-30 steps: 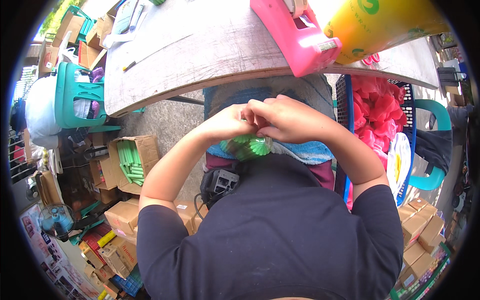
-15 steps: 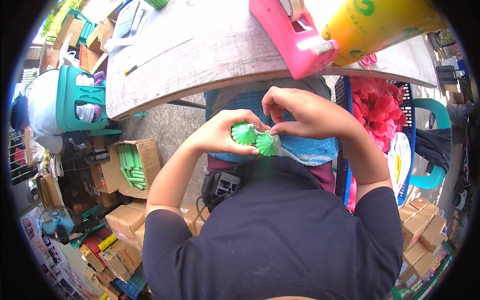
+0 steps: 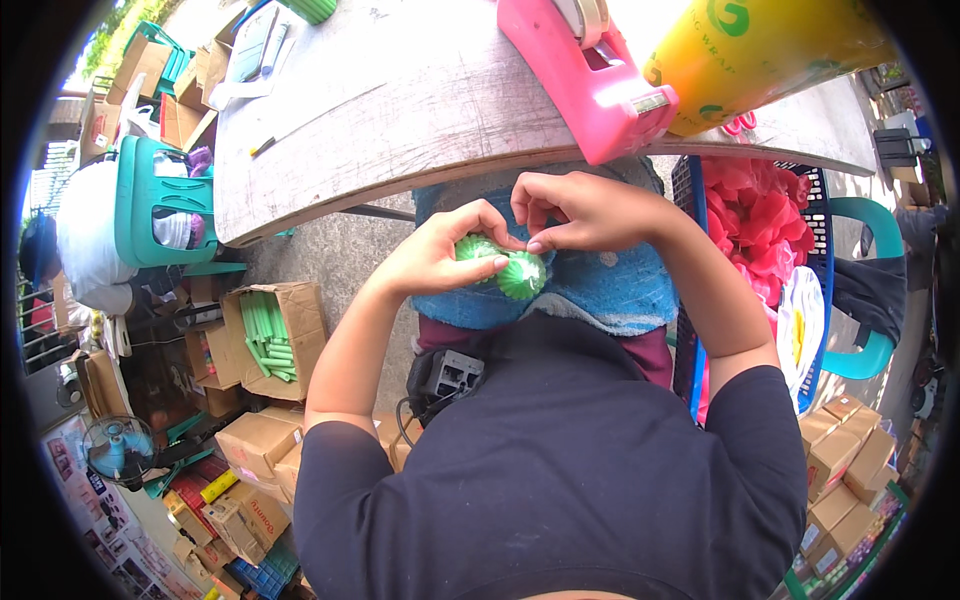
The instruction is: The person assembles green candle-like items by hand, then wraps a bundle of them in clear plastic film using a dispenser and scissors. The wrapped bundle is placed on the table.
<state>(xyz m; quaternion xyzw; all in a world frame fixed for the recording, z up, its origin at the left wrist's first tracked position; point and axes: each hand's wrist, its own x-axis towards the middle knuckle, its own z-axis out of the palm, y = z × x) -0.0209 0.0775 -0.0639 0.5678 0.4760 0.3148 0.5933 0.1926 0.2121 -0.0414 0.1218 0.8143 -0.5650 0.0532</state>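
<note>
Two green fluted pieces, which look like candles seen end-on, sit side by side above my lap: the nearer candle (image 3: 522, 277) and the farther candle (image 3: 472, 250). My left hand (image 3: 432, 256) wraps round them, its thumb across the front and its fingers behind. Beside them my right hand (image 3: 585, 212) is closed in a pinch, thumb against curled forefinger, close to my left fingertips. What that pinch holds, if anything, is too small to make out. Beneath both hands a blue cloth (image 3: 600, 290) covers my lap.
Ahead stands a worn table (image 3: 400, 120) bearing a pink tape dispenser (image 3: 590, 85) and a large yellow wrap roll (image 3: 765, 60). At right, a blue crate (image 3: 690, 330) holds red plastic. Left, a carton (image 3: 310, 330) contains green sticks (image 3: 265, 330); more boxes (image 3: 255, 440) stand behind.
My right hand has shifted slightly left, toward my left fingers. The candles have tilted and moved a little left, and my left thumb now covers more of them.
</note>
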